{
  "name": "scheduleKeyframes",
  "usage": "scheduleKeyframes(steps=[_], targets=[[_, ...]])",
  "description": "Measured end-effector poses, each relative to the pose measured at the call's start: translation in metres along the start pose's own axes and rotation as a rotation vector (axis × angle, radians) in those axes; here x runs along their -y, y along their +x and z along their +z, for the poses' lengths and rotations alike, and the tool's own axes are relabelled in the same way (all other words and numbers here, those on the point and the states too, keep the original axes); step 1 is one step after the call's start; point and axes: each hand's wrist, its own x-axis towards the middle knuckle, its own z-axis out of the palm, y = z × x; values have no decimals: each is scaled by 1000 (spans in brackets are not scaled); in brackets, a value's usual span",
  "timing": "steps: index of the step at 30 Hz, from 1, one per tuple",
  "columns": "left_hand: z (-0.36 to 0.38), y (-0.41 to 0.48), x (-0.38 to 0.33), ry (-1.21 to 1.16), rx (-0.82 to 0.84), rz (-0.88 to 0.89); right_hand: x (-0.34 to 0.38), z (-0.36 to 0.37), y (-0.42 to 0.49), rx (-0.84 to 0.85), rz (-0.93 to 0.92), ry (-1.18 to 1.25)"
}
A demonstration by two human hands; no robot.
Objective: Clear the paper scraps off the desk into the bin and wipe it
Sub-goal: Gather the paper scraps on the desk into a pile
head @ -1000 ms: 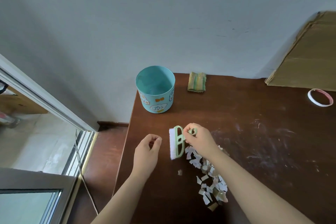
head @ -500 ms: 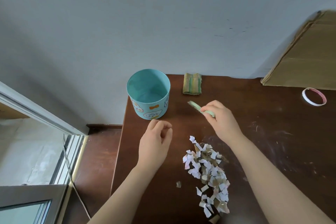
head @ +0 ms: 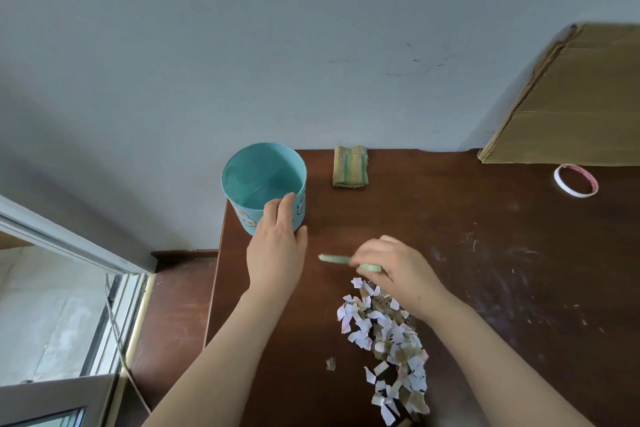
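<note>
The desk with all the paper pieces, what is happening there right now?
A person is clearing paper scraps from a dark brown desk. The left hand is at the near rim of the teal bin, which looks empty. The right hand holds a green brush just above the pile. The scraps all lie on the desk, and the folded cloth sits untouched by the wall.
</note>
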Motion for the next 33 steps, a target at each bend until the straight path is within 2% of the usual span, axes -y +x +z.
scheduleKeyframes(steps=[2,6,14,16,18,20,22,26,31,33], targets=[[1,4,1,20,-1,-35,3,4,12,-50,-21,20],[0,3,4,9,-56,-91,5,26,21,106,-10,49],[-9,-22,3,-72,-110,-61,-12,26,-32,256,-12,76],[-14,-33,0,-110,-130,-54,-13,15,-41,219,4,156],[-18,-45,-5,-118,-143,-46,-16,1,-46,72,54,219],[-21,-54,-9,-120,-143,-30,-23,-8,-43,-107,113,194],[-23,-67,-17,-124,-144,-21,-30,-11,-40,-178,141,137],[-25,-97,-34,-133,-141,-9,-32,5,-48,-45,224,63],[-33,-132,-49,-129,-153,-41,-22,21,-84,54,61,56],[-37,-147,-56,-128,-160,-64,-24,19,-97,45,32,82]])
